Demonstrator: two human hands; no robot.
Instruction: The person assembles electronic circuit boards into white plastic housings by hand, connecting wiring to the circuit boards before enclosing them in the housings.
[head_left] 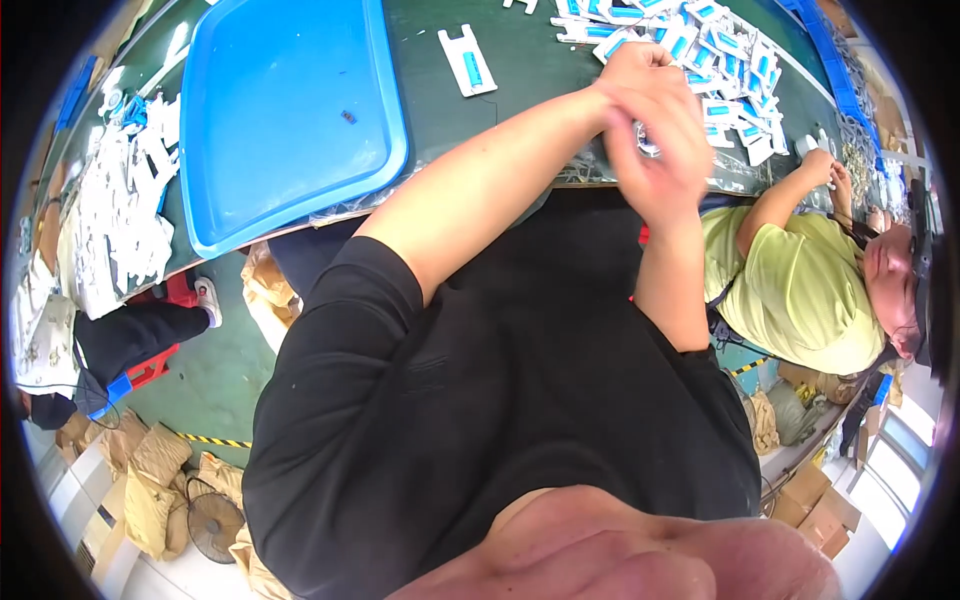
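Observation:
My left hand [638, 68] reaches across to the near edge of a heap of white plastic parts with blue pieces [715, 45]. Its fingers are curled, and whatever is in them is hidden. Close below it, my right hand [668, 150] overlaps the left wrist, smeared by motion, so its grip does not show. A small shiny round thing [648, 140] appears beside the right palm; I cannot make out its kind. One white part with a blue strip [467, 62] lies apart on the green table [430, 120], left of both hands.
At the left of the table is a large blue tray [290, 130] with a small dark bit [348, 117] in it. Beyond it lie many white parts [130, 190]. A co-worker in a yellow-green shirt [800, 290] works at the right; another person sits at the far left.

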